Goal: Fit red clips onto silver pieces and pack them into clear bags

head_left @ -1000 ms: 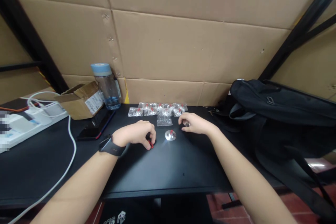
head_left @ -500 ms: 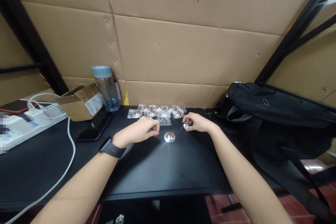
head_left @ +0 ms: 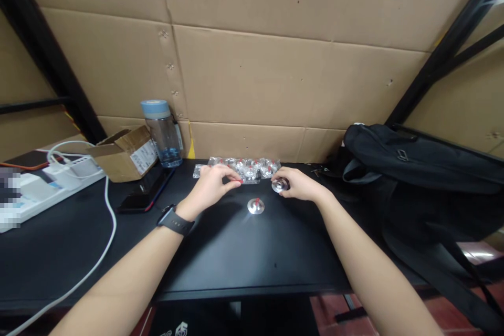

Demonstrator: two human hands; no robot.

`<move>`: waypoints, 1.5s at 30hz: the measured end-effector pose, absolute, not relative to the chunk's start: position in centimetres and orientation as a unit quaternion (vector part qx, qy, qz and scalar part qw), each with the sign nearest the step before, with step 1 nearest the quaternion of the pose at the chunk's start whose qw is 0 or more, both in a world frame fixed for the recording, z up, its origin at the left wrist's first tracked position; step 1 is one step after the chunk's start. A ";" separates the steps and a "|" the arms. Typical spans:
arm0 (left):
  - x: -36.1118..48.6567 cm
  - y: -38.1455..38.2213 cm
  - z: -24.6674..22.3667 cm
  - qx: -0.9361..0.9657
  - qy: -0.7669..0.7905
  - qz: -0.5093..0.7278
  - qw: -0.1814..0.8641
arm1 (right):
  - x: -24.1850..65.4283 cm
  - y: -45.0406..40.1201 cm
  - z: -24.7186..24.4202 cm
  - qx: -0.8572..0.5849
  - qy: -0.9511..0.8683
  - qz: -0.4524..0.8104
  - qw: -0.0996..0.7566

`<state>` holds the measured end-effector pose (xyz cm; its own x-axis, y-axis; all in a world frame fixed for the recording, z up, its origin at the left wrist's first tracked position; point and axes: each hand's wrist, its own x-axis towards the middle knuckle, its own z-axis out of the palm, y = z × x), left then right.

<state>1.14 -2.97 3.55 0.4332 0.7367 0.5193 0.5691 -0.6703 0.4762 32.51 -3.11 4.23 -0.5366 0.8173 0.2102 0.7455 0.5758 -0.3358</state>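
Observation:
My left hand (head_left: 214, 186), with a dark watch on its wrist, pinches a small red piece (head_left: 241, 181) between thumb and forefinger. It is just in front of several clear plastic packets (head_left: 251, 170) holding shiny discs with red parts, at the back of the black table (head_left: 236, 268). My right hand (head_left: 297, 184) grips a round silver metal disc (head_left: 280, 185) by its edge, tilted, right of the packets. Between and below both hands, a second silver disc (head_left: 255, 207) lies on the table with a red piece at its middle.
At the left are an open cardboard box (head_left: 126, 155), a blue-lidded bottle (head_left: 163, 134), a black phone (head_left: 144, 194) and a white power strip (head_left: 59, 186) with a cable. A black backpack (head_left: 425, 184) fills the right side. Cardboard stands behind.
My left hand has moved up and slightly right with the red piece, toward the packets. In my right hand the disc is turned, so more of its face shows.

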 end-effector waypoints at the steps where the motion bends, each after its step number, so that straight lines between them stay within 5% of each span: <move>1: 1.3 -3.1 3.6 0.835 0.392 0.368 0.118 | 32.1 -3.3 4.4 -0.436 -0.869 0.107 0.208; 13: 3.3 -3.4 2.3 0.759 0.345 0.480 0.272 | 24.4 -6.6 3.9 -0.319 -0.766 0.245 0.502; 38: 3.3 -4.2 2.7 0.801 0.360 0.440 0.187 | 23.3 -6.4 2.2 -0.329 -0.713 0.316 0.533; 45: 3.5 -5.3 3.4 0.808 0.399 0.426 0.079 | 23.1 -6.3 1.7 -0.322 -0.698 0.344 0.540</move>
